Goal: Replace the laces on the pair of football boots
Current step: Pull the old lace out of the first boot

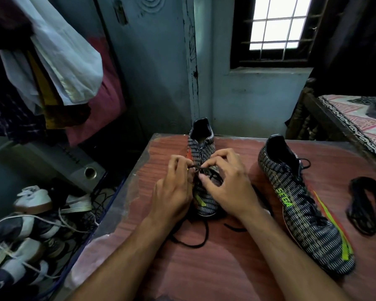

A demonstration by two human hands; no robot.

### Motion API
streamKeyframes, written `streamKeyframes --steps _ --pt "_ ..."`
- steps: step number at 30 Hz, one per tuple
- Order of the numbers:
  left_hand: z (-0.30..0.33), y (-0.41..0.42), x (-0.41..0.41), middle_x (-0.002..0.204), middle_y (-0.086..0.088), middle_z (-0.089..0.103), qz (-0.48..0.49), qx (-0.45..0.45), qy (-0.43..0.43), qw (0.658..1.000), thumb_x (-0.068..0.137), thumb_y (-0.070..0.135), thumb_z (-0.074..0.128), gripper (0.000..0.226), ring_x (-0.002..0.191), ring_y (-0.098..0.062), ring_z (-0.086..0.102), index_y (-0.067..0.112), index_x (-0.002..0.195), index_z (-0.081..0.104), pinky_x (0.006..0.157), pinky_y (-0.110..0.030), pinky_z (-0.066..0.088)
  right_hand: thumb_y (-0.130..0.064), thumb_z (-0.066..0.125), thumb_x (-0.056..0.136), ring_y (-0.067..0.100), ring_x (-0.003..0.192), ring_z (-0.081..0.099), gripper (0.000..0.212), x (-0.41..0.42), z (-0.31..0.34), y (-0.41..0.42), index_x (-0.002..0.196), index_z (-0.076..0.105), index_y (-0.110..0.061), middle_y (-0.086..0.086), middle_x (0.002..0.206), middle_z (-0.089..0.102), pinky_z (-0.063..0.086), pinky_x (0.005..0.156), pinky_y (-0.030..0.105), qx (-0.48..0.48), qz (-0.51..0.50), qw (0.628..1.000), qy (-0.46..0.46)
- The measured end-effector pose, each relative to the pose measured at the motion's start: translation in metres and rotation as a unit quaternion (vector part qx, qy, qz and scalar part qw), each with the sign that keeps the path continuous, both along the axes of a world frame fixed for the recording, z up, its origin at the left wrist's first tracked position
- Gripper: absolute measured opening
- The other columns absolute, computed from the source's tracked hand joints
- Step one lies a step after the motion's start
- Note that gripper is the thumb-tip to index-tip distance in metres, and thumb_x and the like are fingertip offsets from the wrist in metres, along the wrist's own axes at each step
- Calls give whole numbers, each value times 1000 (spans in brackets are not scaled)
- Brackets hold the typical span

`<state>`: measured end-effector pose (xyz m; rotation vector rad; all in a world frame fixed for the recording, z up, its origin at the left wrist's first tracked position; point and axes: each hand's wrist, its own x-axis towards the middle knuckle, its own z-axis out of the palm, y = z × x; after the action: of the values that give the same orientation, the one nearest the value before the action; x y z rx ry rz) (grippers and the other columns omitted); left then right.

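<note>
Two dark football boots with pale dashes and neon-yellow trim stand on a reddish wooden table. The middle boot points its toe toward me. My left hand and my right hand meet over its eyelets, each pinching a black lace there. Loose lace ends trail over the table in front of the toe. The second boot lies to the right, laced in black. A coiled bundle of black laces sits at the far right.
Left of the table, on the floor, lies a heap of shoes with cables and a grey speaker. Clothes hang above them. A bed with a patterned cover stands at the right, under a barred window.
</note>
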<state>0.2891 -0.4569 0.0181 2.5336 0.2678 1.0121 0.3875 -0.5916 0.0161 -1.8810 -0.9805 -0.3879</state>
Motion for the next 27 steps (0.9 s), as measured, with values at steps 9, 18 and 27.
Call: streamKeyframes --steps 9,18,27 --pt "5 -2 -3 118 12 48 -51 45 4 998 105 39 38 18 68 -25 64 31 119 46 42 -38 50 -32 77 84 19 120 52 18 -7 -7 11 99 71 -26 -3 127 56 46 95 46 -68 -48 997 6" --pt "-2 4 3 127 11 50 4 77 63 995 90 41 47 24 71 -23 68 31 111 54 50 -34 51 -28 69 91 15 116 53 10 -7 0 6 98 70 -21 -4 121 57 48 96 49 51 -31 998 -15" --pt "7 -3 -5 120 15 41 -9 -3 16 1000 101 47 27 21 79 -30 63 35 113 40 55 -44 51 -36 73 81 13 126 49 23 -6 8 -1 103 70 -29 -11 131 54 43 107 46 48 -10 999 6"
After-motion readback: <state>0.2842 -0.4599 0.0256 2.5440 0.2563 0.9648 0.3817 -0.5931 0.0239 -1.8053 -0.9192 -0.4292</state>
